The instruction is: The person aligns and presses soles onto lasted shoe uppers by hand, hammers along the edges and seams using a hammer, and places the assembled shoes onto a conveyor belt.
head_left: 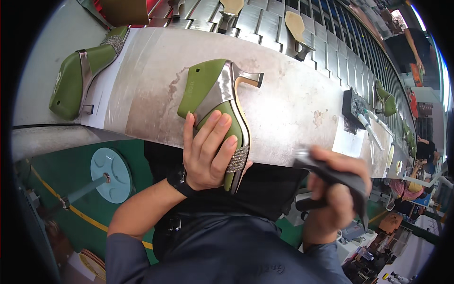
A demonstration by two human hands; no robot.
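Note:
My left hand (208, 149) is closed around a high-heeled shoe (222, 90) on a green last, lying on its side on the worn work surface. A shiny pewter strap crosses the last near the heel, and a glittery band (239, 159) wraps it by the toe, which points toward me past the surface's edge. My fingers press on the green side of the last. Apart from the shoe, to the right, my right hand (338, 182) grips a black tool (333, 176) with a metal end; motion blur hides its exact kind.
Another shoe on a green last (73, 85) lies at the left. Beyond the work surface (293, 113), a slatted metal conveyor (265, 23) carries heeled soles (295, 28). A black block (353, 109), brushes (371, 130) and more green lasts (388, 102) are at the right. Other people work farther right.

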